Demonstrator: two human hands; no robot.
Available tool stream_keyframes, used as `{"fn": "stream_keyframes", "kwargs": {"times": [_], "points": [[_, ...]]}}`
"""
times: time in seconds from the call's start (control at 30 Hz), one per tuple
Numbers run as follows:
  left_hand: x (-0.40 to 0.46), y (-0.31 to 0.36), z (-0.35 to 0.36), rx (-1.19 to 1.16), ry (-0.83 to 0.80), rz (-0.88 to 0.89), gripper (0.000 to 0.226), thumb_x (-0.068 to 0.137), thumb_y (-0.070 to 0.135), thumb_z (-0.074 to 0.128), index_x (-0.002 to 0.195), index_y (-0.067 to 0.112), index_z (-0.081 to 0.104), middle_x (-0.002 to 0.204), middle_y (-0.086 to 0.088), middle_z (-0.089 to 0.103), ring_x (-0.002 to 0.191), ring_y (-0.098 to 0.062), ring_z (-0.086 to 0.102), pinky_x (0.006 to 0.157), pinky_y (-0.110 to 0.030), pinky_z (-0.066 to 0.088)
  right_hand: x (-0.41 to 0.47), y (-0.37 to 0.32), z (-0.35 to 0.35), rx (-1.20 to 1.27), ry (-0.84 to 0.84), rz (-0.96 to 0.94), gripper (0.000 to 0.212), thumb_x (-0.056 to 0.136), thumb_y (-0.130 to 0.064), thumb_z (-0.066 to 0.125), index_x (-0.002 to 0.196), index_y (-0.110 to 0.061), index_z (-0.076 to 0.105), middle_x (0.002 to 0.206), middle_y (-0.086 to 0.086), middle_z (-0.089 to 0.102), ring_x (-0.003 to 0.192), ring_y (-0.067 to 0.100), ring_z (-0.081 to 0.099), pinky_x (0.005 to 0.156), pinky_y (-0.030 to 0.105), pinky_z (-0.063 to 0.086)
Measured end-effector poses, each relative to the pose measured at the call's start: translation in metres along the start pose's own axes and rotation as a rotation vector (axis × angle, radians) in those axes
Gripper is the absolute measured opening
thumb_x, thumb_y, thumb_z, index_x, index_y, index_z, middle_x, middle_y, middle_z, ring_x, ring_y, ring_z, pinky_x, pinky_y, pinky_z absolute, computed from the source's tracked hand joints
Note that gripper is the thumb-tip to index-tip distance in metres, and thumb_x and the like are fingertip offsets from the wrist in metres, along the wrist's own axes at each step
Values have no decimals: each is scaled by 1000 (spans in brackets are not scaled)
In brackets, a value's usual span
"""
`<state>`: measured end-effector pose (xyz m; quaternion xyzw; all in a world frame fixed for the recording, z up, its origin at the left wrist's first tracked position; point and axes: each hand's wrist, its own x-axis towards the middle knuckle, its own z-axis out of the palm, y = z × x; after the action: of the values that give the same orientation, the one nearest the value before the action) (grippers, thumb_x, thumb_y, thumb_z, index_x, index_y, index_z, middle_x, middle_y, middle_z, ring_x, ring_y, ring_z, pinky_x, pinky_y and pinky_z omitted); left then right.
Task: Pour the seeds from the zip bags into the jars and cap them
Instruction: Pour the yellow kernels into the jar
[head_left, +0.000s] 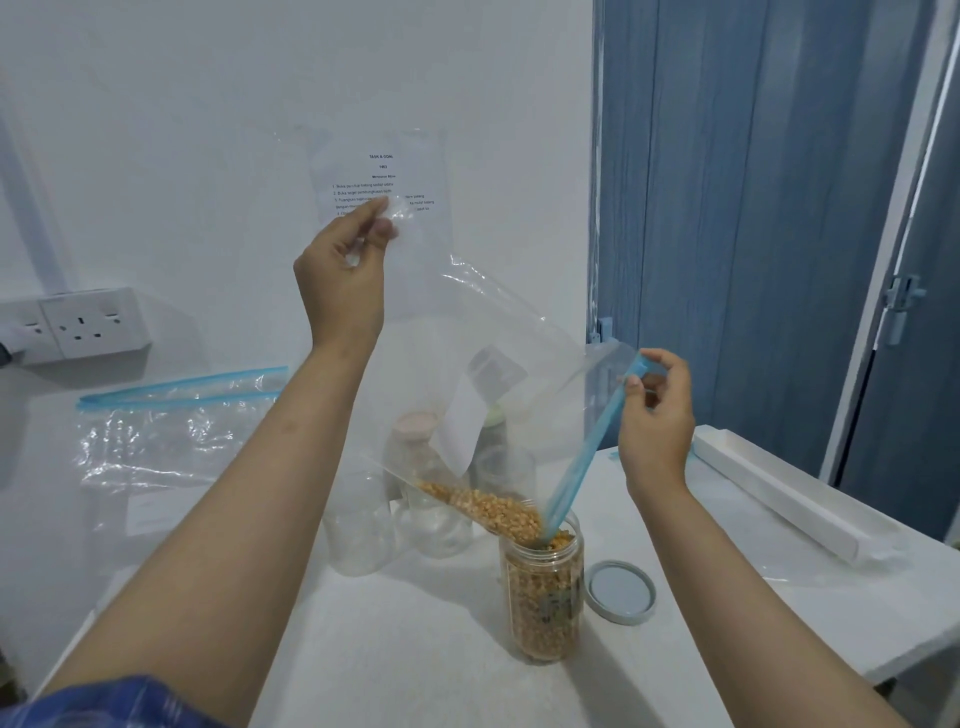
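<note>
Head view: the open jar (543, 597) stands upright on the worktop (405, 649) and serves as the landmark. It is filled with seeds (498, 512) nearly to the rim.

The zip bag (467, 332) hangs above and behind the jar, tilted so that one corner of its blue zip edge (587, 447) dips into the jar mouth. The bag's long axis runs from upper left, far from the jar, down to lower right at the mouth. The remaining seeds lie in the lowest fold, just left of the mouth and touching it.

The left hand (343, 275) is high above and left of the jar. Its fingers pinch the bag's bottom corner and hold it raised.

The right hand (657, 415) is above and just right of the jar, the nearer of the two. Its fingers pinch the upper end of the zip edge.

The lid (621, 590) lies flat on the worktop just right of the jar, on the right hand's side. Judgement: capping falls to the right hand once the bag is drained.

Behind and left of the jar stand clear empty jars (358, 525). Farther left lies a flat emptied bag (176, 421).
</note>
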<state>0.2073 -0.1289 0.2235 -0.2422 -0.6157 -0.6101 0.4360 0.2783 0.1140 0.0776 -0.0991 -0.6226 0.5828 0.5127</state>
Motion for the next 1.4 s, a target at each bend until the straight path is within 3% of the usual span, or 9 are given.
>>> {"fn": "stream_keyframes", "kwargs": {"times": [0.5, 0.63, 0.8, 0.9, 1.0, 1.13, 1.23, 1.33, 1.4], "points": [[1, 1, 4, -19, 15, 3, 22, 93, 22, 69, 114, 16, 74, 101, 13, 72, 99, 4, 66, 93, -14, 47, 2, 1, -6, -5, 0, 4, 21, 103, -16, 51, 118, -31, 51, 95, -4, 62, 86, 9, 61, 77, 24, 51], [0, 0, 4, -26, 13, -3, 22, 93, 23, 69, 114, 17, 74, 102, 14, 73, 104, -2, 68, 97, -20, 49, 3, -1, -7, -6, 10, 19, 20, 102, -15, 52, 119, -27, 52, 99, 0, 62, 86, 8, 61, 73, 17, 50], [-6, -3, 6, -24, -2, -9, 20, 93, 22, 69, 113, 20, 74, 96, 21, 71, 103, -3, 68, 98, -22, 49, 6, 2, -7, -95, -100, 69, 25, 100, -11, 54, 119, -27, 53, 102, 5, 61, 87, 15, 59, 81, 32, 51], [-11, -6, 9, -40, -7, -10, 19, 93, 20, 69, 111, 23, 73, 98, 18, 72, 100, -2, 68, 99, -25, 50, 12, 5, -7, -300, -200, 54, 31, 100, -20, 56, 131, -22, 51, 127, 7, 57, 107, 23, 56, 93, 35, 45], [-13, -8, 11, -39, -15, -1, 19, 93, 20, 68, 112, 20, 74, 100, 14, 72, 99, -2, 68, 99, -26, 51, 20, 0, -3, -628, -244, -69, 46, 99, -33, 54, 143, -22, 45, 147, 11, 41, 133, 32, 38, 108, 44, 33], [-17, -6, 14, -22, -22, 22, 19, 94, 18, 68, 112, 21, 73, 95, 19, 71, 94, 4, 66, 94, -18, 48, 28, -27, 7, -795, -400, -175, 46, 101, -42, 45, 147, -32, 43, 157, 3, 33, 142, 30, 24, 114, 49, 21], [-19, -6, 15, -12, -14, 21, 19, 95, 19, 67, 113, 20, 73, 94, 21, 69, 91, 8, 64, 91, -13, 46, 29, -49, 15, -708, -514, -258, 42, 96, -37, 41, 135, -37, 57, 150, -6, 46, 140, 23, 30, 114, 43, 20], [-18, -9, 15, -6, 2, 8, 20, 95, 20, 67, 113, 16, 74, 96, 20, 70, 91, 8, 64, 90, -12, 46, 23, -71, 19, -330, -550, -146, 42, 95, -26, 36, 119, -31, 70, 125, -3, 67, 121, 18, 55, 104, 35, 39], [-19, -9, 15, 5, 8, 10, 21, 95, 19, 67, 114, 15, 74, 97, 19, 69, 91, 10, 63, 89, -11, 46, 19, -81, 24, -265, -563, -138, 34, 102, -25, 41, 117, -25, 71, 121, -6, 69, 117, 12, 58, 104, 31, 42]]}}
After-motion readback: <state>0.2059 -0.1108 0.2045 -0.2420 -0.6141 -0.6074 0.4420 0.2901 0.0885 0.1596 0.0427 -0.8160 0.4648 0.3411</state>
